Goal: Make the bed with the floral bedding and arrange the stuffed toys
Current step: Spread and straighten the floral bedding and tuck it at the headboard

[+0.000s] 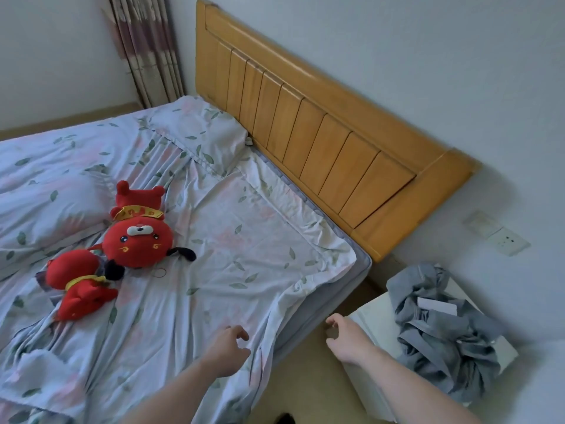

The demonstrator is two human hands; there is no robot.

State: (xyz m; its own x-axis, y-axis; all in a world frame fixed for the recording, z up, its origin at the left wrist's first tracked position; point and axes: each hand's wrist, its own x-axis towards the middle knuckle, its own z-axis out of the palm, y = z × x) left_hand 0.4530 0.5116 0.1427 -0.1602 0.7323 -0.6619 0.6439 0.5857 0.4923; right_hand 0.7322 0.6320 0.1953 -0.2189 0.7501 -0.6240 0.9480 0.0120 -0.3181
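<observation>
The floral sheet (250, 246) lies rumpled across the mattress, its corner by the headboard (321, 142) pulled back off the grey mattress edge (360, 267). Two red stuffed toys (122, 249) lie mid-bed, a pillow (198, 133) at the head. The left hand (227, 347) hovers over the sheet's side edge, fingers loosely curled, holding nothing; the right hand (345, 341) hangs beside the bed, likewise empty. Spreading the sheet seems in hand; next, grasp that edge and draw it over the bare corner.

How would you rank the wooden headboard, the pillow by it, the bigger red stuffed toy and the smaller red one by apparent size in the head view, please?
1. Headboard
2. Pillow
3. Bigger red toy
4. Smaller red toy, although it lies slightly nearer the camera.
</observation>
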